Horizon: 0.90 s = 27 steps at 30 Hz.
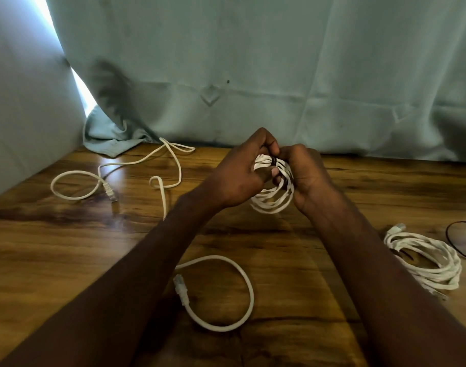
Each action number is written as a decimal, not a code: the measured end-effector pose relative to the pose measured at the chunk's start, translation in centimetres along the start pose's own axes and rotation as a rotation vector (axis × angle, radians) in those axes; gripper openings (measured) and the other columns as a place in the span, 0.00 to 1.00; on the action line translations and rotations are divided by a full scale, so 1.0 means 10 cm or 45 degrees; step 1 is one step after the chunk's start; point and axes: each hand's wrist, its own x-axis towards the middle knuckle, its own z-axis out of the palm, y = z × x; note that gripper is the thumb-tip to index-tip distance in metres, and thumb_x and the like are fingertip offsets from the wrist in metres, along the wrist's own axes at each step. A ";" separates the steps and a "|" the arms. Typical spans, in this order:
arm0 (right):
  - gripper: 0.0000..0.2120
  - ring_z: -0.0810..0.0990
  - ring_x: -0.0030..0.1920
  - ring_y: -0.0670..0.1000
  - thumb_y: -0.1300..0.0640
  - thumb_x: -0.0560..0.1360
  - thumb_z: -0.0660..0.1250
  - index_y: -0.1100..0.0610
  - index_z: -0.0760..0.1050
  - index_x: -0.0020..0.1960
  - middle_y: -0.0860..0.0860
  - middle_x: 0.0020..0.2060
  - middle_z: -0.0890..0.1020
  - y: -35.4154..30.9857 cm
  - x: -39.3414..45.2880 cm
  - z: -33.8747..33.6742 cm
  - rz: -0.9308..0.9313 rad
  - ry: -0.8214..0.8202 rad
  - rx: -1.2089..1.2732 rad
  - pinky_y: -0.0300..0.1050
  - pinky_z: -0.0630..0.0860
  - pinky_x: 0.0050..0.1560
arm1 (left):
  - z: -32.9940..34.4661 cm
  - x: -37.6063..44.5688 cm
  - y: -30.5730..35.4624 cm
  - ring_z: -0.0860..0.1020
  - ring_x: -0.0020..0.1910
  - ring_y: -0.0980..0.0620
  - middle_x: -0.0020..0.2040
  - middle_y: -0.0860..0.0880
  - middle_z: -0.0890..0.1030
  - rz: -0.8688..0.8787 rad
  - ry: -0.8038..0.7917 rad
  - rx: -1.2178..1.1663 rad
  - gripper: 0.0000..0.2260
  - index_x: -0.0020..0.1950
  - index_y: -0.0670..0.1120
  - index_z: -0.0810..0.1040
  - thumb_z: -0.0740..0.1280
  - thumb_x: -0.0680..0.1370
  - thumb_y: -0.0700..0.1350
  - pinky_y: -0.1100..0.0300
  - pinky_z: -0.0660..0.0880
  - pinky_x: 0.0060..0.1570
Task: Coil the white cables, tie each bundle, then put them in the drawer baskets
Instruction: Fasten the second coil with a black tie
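Above the middle of the wooden table (67,234), both hands hold a small coil of white cable (275,201). My left hand (237,176) grips its left side, and my right hand (306,176) grips its right side. A dark tie (274,161) wraps the top of the coil between my fingers. One loose white cable (173,165) sprawls over the table's left and runs under my left arm to a loop (242,282) near the front. A second coiled bundle (428,258) lies on the right. No drawer baskets are in view.
A pale green curtain (253,75) hangs along the table's far edge, with its hem bunched on the table at the left (107,141). A thin black loop (462,242) lies at the right edge beside the coiled bundle.
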 end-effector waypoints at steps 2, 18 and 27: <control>0.09 0.74 0.24 0.52 0.69 0.70 0.63 0.68 0.80 0.47 0.61 0.35 0.78 0.01 0.04 -0.02 0.034 -0.026 0.106 0.41 0.70 0.24 | -0.02 0.00 -0.01 0.83 0.44 0.53 0.45 0.49 0.84 0.042 0.032 0.085 0.11 0.57 0.42 0.71 0.69 0.78 0.34 0.57 0.77 0.46; 0.27 0.85 0.45 0.55 0.39 0.83 0.60 0.61 0.84 0.57 0.57 0.46 0.85 0.10 0.10 -0.04 0.146 -0.538 -0.014 0.57 0.79 0.62 | -0.10 -0.02 -0.16 0.79 0.45 0.45 0.45 0.53 0.78 -0.146 0.430 0.620 0.13 0.59 0.44 0.74 0.65 0.75 0.44 0.57 0.64 0.40; 0.11 0.76 0.32 0.44 0.62 0.86 0.60 0.66 0.79 0.61 0.49 0.34 0.78 0.27 0.04 0.13 -0.484 -0.283 -0.293 0.38 0.73 0.36 | -0.14 0.10 -0.15 0.83 0.42 0.51 0.46 0.43 0.84 -0.551 0.472 0.057 0.08 0.57 0.39 0.76 0.64 0.84 0.43 0.54 0.78 0.46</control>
